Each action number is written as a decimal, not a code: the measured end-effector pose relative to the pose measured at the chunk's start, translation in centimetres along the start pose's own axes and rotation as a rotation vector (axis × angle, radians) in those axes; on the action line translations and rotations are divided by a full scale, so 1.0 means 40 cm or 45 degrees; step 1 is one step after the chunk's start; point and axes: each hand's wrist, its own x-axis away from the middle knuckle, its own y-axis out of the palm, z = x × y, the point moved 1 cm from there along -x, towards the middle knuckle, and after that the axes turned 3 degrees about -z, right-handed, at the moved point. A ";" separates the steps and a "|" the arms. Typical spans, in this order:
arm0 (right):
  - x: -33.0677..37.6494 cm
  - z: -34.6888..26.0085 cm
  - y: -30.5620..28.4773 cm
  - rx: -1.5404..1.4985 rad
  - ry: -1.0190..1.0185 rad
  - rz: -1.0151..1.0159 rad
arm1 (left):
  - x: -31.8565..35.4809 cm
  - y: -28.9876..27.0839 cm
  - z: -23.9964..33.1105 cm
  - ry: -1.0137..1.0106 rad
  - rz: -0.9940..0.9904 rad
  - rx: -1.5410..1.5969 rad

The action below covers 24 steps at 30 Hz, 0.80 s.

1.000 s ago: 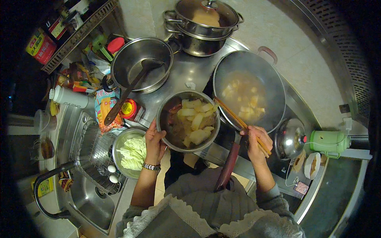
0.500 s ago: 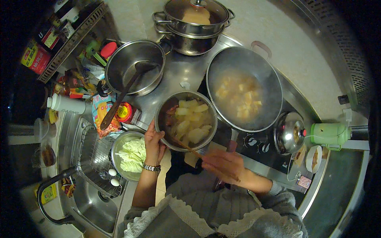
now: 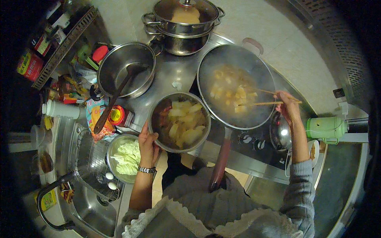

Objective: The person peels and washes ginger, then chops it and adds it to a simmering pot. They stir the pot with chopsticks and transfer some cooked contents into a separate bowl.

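My left hand (image 3: 147, 146) grips the near left rim of a round metal bowl (image 3: 181, 151), which holds pale, slightly browned slices (image 3: 184, 123) and some reddish bits in dark liquid. My right hand (image 3: 289, 107) is closed round a pair of wooden chopsticks (image 3: 264, 103), slightly spread. Their tips reach into the large wok (image 3: 207, 95), among pale yellowish chunks (image 3: 234, 87) in steaming broth. Toward my body points the wok's reddish-brown handle (image 3: 221, 160). The bowl stands just left of the wok, its underside hidden.
Left of the bowl are a saucepan (image 3: 139, 88) with a dark ladle (image 3: 113, 101), a red-lidded jar (image 3: 118, 115) and a bowl of cabbage (image 3: 127, 158). A sink (image 3: 89, 214) and wire rack (image 3: 89, 162) with eggs lie near left. Behind stands a steamer (image 3: 182, 29); a domed lid (image 3: 279, 133) sits right.
My right hand has moved from the bowl up and right to the wok, bringing the chopsticks out of the bowl and into the broth. My left hand still holds the bowl.
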 end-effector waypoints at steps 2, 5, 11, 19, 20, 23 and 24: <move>-0.063 0.006 -0.017 0.036 -0.008 -0.046 | 0.002 0.001 0.004 -0.023 0.019 -0.016; -0.147 0.003 -0.012 0.011 0.002 -0.180 | 0.003 0.003 0.008 -0.050 0.017 -0.041; -0.189 0.061 0.085 0.059 0.097 -0.370 | -0.001 0.003 0.004 -0.040 -0.018 -0.016; -0.154 0.111 0.173 -0.311 0.317 -0.270 | 0.000 0.003 0.004 -0.021 -0.034 -0.087; -0.153 0.115 0.175 -0.321 0.363 -0.207 | 0.000 0.004 0.006 -0.012 -0.028 -0.084; -0.147 0.131 0.179 -0.413 0.402 -0.213 | 0.001 0.007 0.008 -0.007 -0.022 -0.047; -0.142 0.137 0.179 -0.446 0.413 -0.192 | 0.001 0.007 0.008 -0.019 -0.029 -0.020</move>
